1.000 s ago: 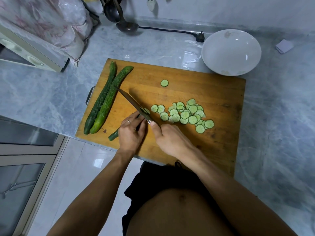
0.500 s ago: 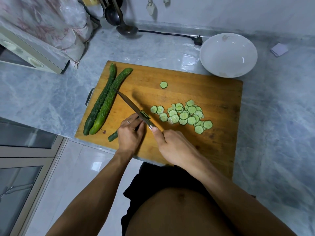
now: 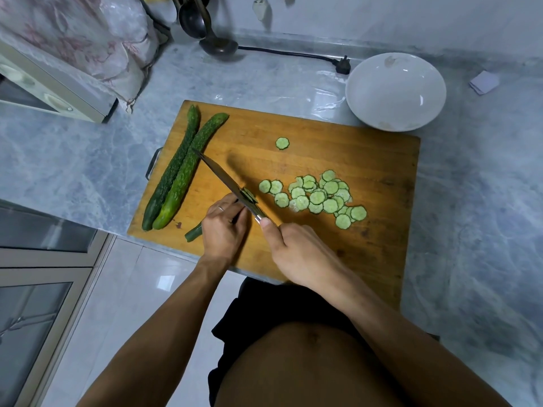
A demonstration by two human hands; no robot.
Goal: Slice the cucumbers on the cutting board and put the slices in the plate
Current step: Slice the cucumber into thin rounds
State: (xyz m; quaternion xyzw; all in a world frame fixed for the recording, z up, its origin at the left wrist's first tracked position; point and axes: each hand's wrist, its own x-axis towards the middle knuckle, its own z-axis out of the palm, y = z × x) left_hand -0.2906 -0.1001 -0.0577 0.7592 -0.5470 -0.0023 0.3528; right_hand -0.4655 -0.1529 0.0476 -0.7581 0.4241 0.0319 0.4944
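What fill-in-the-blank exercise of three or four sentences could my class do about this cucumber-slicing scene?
1. The right hand grips the handle of the ____.
2. The number of whole cucumbers lying at the left of the cutting board is ____.
3. The white plate beyond the board holds ____ slices.
4. One slice lies apart from the pile of slices, on the side nearer the ____.

Missing words: knife; two; no; plate
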